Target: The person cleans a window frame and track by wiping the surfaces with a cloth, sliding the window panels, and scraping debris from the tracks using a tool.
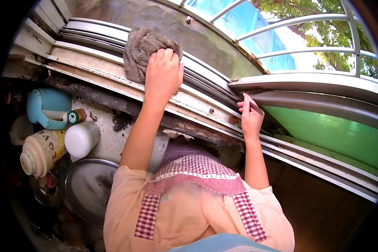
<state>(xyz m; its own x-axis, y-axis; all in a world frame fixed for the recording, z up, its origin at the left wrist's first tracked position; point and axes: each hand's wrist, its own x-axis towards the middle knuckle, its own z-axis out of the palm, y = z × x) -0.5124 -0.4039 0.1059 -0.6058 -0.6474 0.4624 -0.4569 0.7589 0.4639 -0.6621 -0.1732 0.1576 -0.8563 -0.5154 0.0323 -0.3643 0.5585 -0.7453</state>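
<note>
Grey cloth [138,52], upper left of centre, bunched on the window track [206,86], and the left hand [163,73] has its fingers curled into it! Right of centre, the right hand [252,117] is by the sash [319,107], fingers partly bent; gripping or not, I can't tell. Left side: blue jug [46,98], white-lidded jar [79,140]. Upper right, railing [354,42].

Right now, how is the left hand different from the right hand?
The left hand holds a grey-brown cloth; the right hand holds no cloth. The left hand is over the window rails; the right hand is by the end of the grey window sash, and touching is hard to tell. Both hands are bare.
</note>
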